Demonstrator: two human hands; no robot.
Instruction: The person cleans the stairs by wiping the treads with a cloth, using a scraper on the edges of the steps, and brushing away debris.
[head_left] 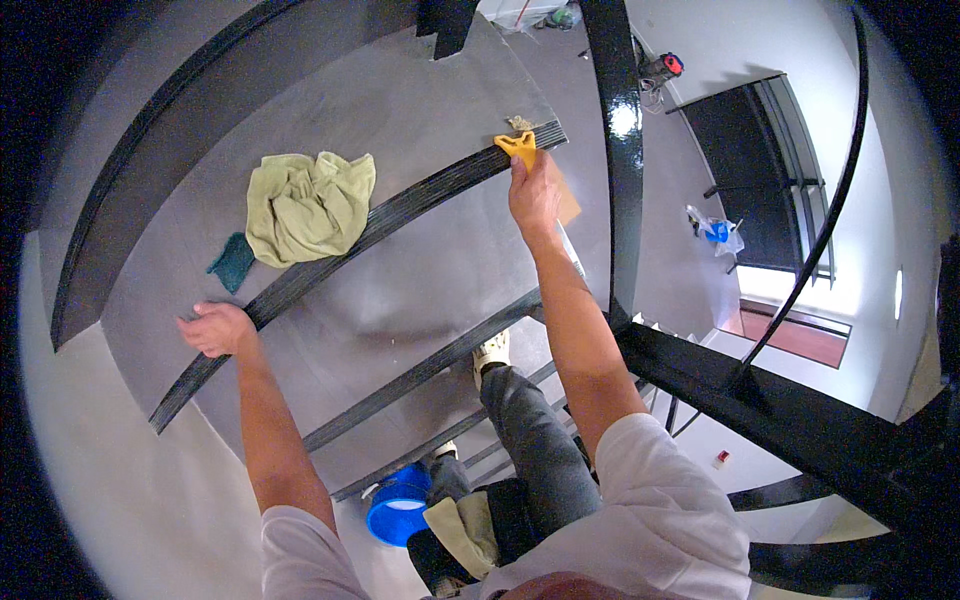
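Note:
My right hand (536,198) grips a folded yellow cloth (517,148) against the right end of a stair tread's black ridged edge strip (400,222). A small beige scrap (520,123) lies just beyond the cloth. My left hand (217,330) rests at the left part of the same strip, fingers apart and holding nothing. Between my hands, a crumpled pale green cloth (308,208) lies on the grey tread, partly against the strip. Beside it, nearer my left hand, is a dark green scouring pad (233,262).
Lower steps descend beneath me, with my shoe (492,350) on one. A blue bucket (400,505) stands below at left. A black railing post (622,150) and beam (760,385) border the right side. Far below lie a red-topped machine (668,66) and a plastic bag (716,232).

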